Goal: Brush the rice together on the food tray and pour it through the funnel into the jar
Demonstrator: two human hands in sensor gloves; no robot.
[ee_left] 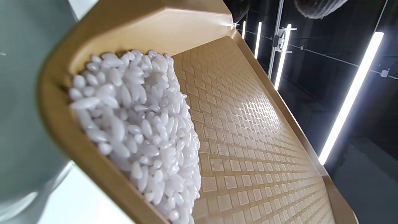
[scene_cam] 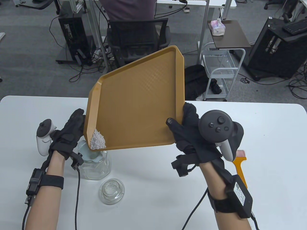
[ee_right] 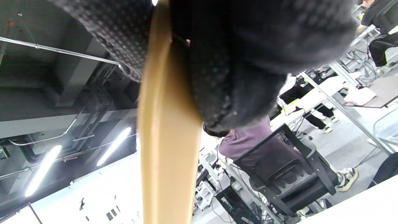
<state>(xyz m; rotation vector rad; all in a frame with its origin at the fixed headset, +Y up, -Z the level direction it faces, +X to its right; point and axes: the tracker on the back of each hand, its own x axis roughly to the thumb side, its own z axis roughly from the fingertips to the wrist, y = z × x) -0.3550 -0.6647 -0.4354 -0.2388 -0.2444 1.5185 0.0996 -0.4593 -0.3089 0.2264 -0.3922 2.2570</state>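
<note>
The tan food tray (scene_cam: 141, 100) is lifted and tilted steeply, its lowest corner down at the left. A small heap of white rice (scene_cam: 97, 141) sits in that corner, right above the pale funnel (scene_cam: 92, 155) standing in the glass jar (scene_cam: 96, 169). My right hand (scene_cam: 180, 117) grips the tray's lower right edge, thumb on the inside and fingers behind. My left hand (scene_cam: 72, 129) lies with straight fingers against the tray's left outer edge. The left wrist view has the rice (ee_left: 140, 124) piled against the tray rim (ee_left: 77, 146), beside the funnel (ee_left: 21, 93). The right wrist view shows only my glove (ee_right: 248, 62) clamped on the tray edge (ee_right: 164, 140).
The jar's glass lid (scene_cam: 111, 191) lies on the white table (scene_cam: 263, 134) just in front of the jar. An orange-handled brush (scene_cam: 240, 165) with pink bristles lies partly hidden under my right wrist. Beyond the table's far edge are a chair with a seated person (scene_cam: 136, 36) and a wire cart (scene_cam: 220, 71).
</note>
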